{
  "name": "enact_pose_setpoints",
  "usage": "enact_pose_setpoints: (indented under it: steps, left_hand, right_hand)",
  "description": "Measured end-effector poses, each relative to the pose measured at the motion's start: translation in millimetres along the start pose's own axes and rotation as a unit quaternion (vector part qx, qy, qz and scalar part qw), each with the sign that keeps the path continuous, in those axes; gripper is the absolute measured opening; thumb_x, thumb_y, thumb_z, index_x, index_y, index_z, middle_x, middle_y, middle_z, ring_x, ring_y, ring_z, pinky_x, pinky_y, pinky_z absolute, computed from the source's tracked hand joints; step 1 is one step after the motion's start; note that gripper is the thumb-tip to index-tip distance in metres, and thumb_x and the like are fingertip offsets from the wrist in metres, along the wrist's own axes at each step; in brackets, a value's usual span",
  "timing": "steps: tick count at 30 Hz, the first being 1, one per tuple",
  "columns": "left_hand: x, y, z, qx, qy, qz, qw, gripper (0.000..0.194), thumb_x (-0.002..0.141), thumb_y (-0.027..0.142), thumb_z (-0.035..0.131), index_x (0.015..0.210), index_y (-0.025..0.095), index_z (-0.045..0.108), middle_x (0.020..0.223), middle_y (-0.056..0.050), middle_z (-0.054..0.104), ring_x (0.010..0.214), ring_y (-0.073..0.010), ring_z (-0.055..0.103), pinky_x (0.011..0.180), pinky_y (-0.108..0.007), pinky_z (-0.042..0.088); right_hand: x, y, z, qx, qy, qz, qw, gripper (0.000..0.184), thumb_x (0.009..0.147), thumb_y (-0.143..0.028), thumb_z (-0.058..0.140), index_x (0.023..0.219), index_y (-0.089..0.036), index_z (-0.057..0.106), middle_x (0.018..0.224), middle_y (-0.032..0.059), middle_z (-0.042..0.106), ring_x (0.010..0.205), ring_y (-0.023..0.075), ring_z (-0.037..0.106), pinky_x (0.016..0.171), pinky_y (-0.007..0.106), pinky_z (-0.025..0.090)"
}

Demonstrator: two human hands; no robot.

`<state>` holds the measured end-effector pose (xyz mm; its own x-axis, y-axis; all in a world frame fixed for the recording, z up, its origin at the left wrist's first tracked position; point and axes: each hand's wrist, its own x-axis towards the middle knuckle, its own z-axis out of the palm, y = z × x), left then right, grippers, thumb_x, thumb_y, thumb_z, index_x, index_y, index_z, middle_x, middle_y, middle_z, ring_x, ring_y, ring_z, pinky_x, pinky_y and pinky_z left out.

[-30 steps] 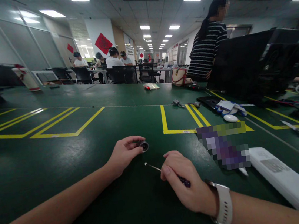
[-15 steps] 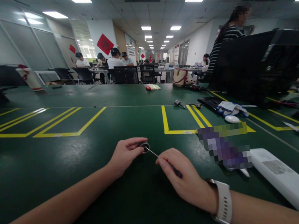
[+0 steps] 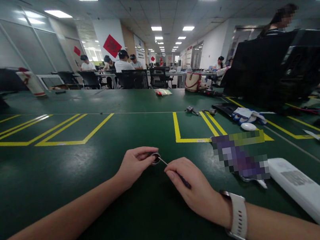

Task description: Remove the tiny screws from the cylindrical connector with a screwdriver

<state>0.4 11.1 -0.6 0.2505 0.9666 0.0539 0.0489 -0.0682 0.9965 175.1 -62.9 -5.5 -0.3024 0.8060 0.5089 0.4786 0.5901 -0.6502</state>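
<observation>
Between the thumb and fingers of my left hand [image 3: 132,167] is a small round part [image 3: 156,158] with a metal rim and a dark inside. My right hand [image 3: 196,192] is closed round a screwdriver [image 3: 185,181] with a thin metal shaft and a dark handle. The shaft slants up to the left, and its end reaches the opening of the round part. Whether the tip touches anything inside is too small to tell. Both hands are over the green tabletop [image 3: 102,217].
A long white device [image 3: 305,190] lies to the right. Nearer my right hand is a blurred purple packet [image 3: 238,158]. A white oval object [image 3: 248,127], gloves [image 3: 248,115] and small metal parts [image 3: 191,110] lie farther back. Yellow tape [image 3: 193,140] marks the table.
My right hand and the screwdriver have shifted slightly left, towards the round part. My left hand stays nearly still. A person in the background at right has moved further right.
</observation>
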Motion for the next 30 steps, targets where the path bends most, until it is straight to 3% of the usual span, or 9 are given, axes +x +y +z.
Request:
enact_pose_setpoints:
  steps: [8, 19, 30]
  left_hand:
    - [0.8, -6.5, -0.5, 0.053, 0.022, 0.046, 0.997, 0.023, 0.063, 0.018, 0.065, 0.085, 0.014, 0.07, 0.081, -0.005, 0.074, 0.074, -0.0182, 0.069, 0.07, -0.03, 0.056]
    - [0.6, -5.0, 0.2, 0.041, 0.016, 0.062, 0.997, 0.024, 0.061, 0.018, 0.066, 0.084, 0.014, 0.071, 0.083, -0.005, 0.074, 0.079, -0.0206, 0.069, 0.076, -0.035, 0.057]
    - [0.0, -4.4, 0.0, 0.04, 0.025, 0.046, 0.998, 0.025, 0.06, 0.018, 0.066, 0.084, 0.014, 0.071, 0.08, -0.004, 0.074, 0.075, -0.0194, 0.069, 0.073, -0.032, 0.057]
  right_hand:
    - [-1.1, -1.6, -1.3, -0.003, -0.018, 0.006, 1.0, 0.012, 0.089, -0.017, 0.046, 0.092, -0.017, 0.058, 0.09, 0.0041, 0.06, 0.086, 0.0157, 0.054, 0.078, 0.03, 0.043]
    - [-0.4, -0.4, 1.0, -0.014, -0.021, 0.005, 1.0, 0.011, 0.089, -0.016, 0.046, 0.091, -0.017, 0.057, 0.089, 0.0043, 0.061, 0.085, 0.0164, 0.054, 0.078, 0.031, 0.043]
    - [-1.5, -2.3, -0.7, -0.018, -0.019, 0.002, 1.0, 0.012, 0.09, -0.017, 0.045, 0.09, -0.018, 0.057, 0.09, 0.0046, 0.061, 0.085, 0.0169, 0.054, 0.077, 0.032, 0.043]
